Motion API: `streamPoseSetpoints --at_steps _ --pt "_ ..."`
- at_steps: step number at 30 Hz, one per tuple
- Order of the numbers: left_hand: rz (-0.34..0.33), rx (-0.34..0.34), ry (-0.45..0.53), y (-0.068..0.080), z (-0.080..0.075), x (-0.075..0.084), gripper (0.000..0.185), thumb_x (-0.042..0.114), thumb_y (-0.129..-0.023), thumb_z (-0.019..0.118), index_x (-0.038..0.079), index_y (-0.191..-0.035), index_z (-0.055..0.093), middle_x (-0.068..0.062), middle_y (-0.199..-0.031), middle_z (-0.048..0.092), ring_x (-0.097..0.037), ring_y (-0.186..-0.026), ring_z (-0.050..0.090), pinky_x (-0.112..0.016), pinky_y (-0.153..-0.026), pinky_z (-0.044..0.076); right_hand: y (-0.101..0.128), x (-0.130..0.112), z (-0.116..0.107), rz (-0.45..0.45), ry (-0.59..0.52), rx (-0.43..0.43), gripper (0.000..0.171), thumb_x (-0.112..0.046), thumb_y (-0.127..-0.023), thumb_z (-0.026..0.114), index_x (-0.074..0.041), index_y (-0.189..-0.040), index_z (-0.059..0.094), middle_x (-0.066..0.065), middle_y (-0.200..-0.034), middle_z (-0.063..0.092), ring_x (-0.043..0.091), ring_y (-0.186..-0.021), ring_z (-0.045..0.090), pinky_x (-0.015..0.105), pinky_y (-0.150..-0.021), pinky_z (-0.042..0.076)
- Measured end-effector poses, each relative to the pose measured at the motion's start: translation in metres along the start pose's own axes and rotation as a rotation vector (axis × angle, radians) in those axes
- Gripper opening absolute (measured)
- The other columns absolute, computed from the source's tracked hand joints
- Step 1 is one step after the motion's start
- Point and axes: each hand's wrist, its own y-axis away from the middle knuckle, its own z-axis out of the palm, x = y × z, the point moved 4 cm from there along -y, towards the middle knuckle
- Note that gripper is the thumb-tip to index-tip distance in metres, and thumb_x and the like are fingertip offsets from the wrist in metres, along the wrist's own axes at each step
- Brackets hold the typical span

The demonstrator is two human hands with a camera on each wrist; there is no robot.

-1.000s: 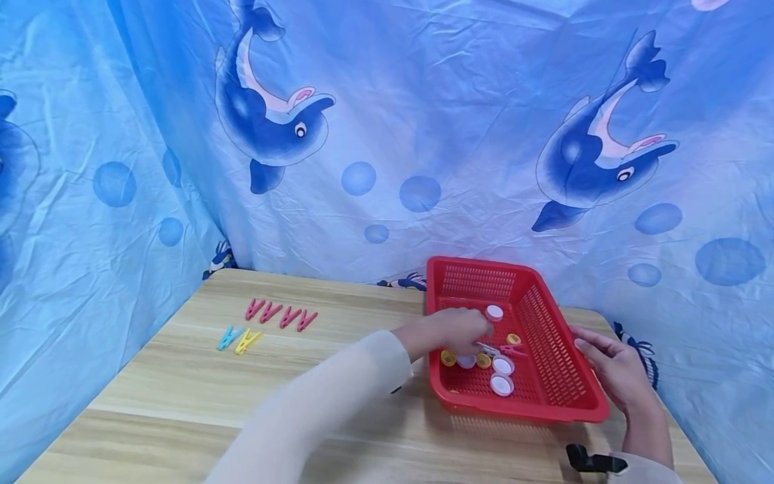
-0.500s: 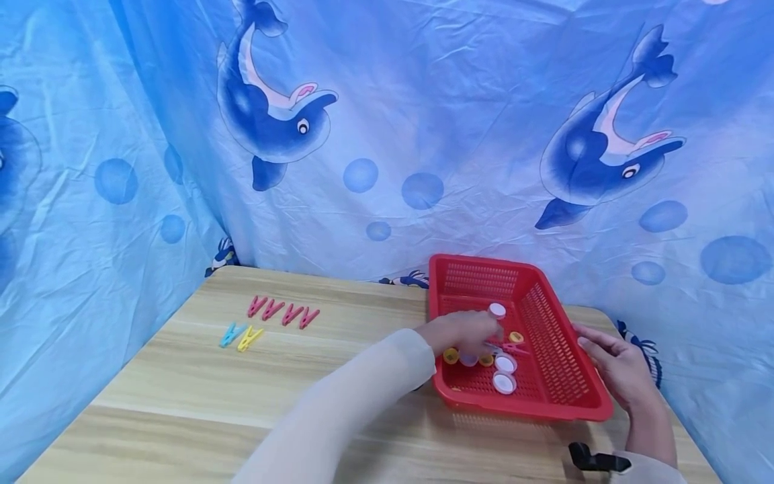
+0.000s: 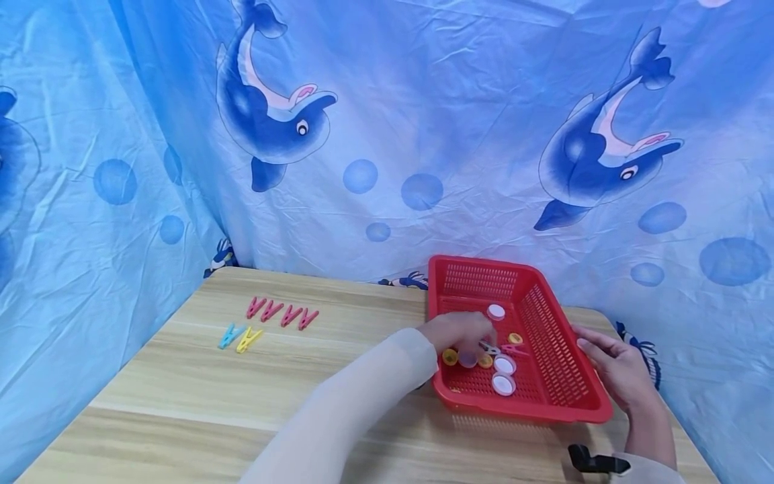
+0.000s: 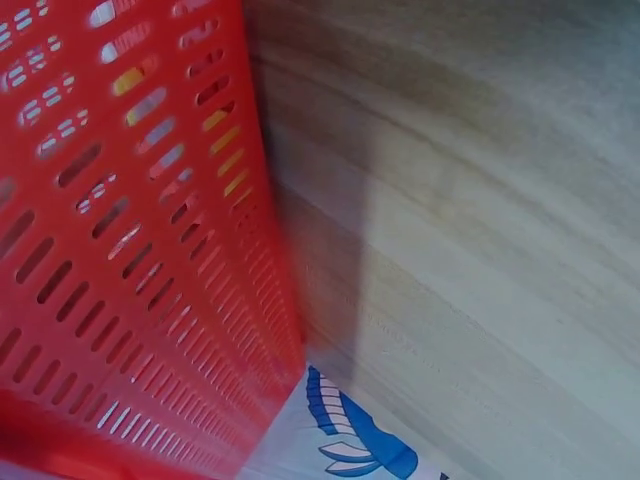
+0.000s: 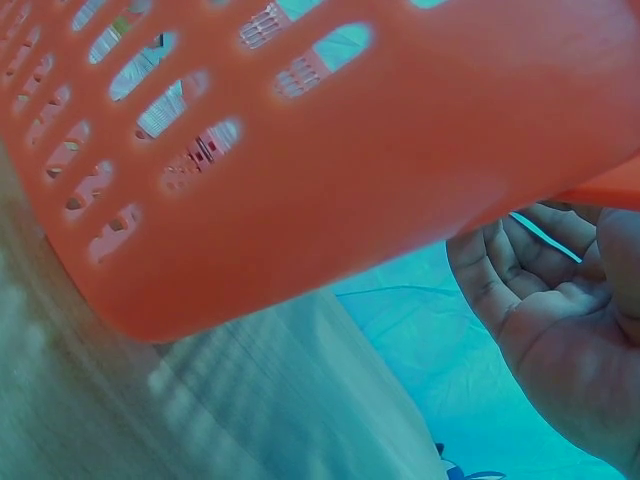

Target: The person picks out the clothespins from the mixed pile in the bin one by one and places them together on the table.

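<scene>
Clothespins lie among bottle caps [image 3: 503, 384] in the red basket [image 3: 562, 376] at the right of the wooden surface [image 3: 181, 396]. Your left hand [image 3: 461, 331] reaches into the basket, fingers curled onto a white clothespin [image 3: 488, 348] beside a pink one [image 3: 514, 350]. Your right hand [image 3: 613, 366] rests against the basket's right rim, fingers relaxed. Six more clothespins [image 3: 281, 315] lie in rows well apart, far left.
</scene>
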Motion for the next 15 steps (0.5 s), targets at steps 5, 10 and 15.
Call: streamPoseSetpoints --at_steps 5,10,15 --pt "-0.073 0.023 0.027 -0.0036 -0.0013 -0.0063 0.044 0.027 -0.073 0.093 0.037 -0.110 0.072 0.014 -0.105 0.063 -0.009 -0.100 0.059 -0.037 -0.092 0.058 -0.0011 0.0009 0.0007 0.000 0.005 -0.002 0.068 -0.045 -0.098 0.066 -0.008 -0.152 0.049 -0.027 -0.109 0.063 -0.001 -0.096 0.068 0.031 -0.079 0.061" --pt "-0.064 0.011 0.021 -0.0041 -0.0018 -0.0058 0.044 0.028 -0.073 0.093 0.038 -0.111 0.072 0.015 -0.106 0.063 -0.008 -0.103 0.059 -0.038 -0.094 0.056 -0.0023 0.0015 0.0001 -0.005 0.019 -0.003 0.066 -0.045 -0.098 0.066 -0.010 -0.151 0.050 -0.028 -0.110 0.063 -0.001 -0.097 0.068 0.031 -0.079 0.061" --pt "-0.049 -0.007 0.021 -0.0062 -0.0011 -0.0035 0.039 0.024 -0.074 0.092 0.037 -0.105 0.073 0.014 -0.106 0.063 -0.007 -0.102 0.058 -0.036 -0.094 0.057 -0.0025 0.0016 -0.0007 0.003 0.016 -0.001 0.066 -0.046 -0.097 0.066 -0.011 -0.151 0.051 -0.028 -0.109 0.063 -0.001 -0.096 0.068 0.030 -0.078 0.061"
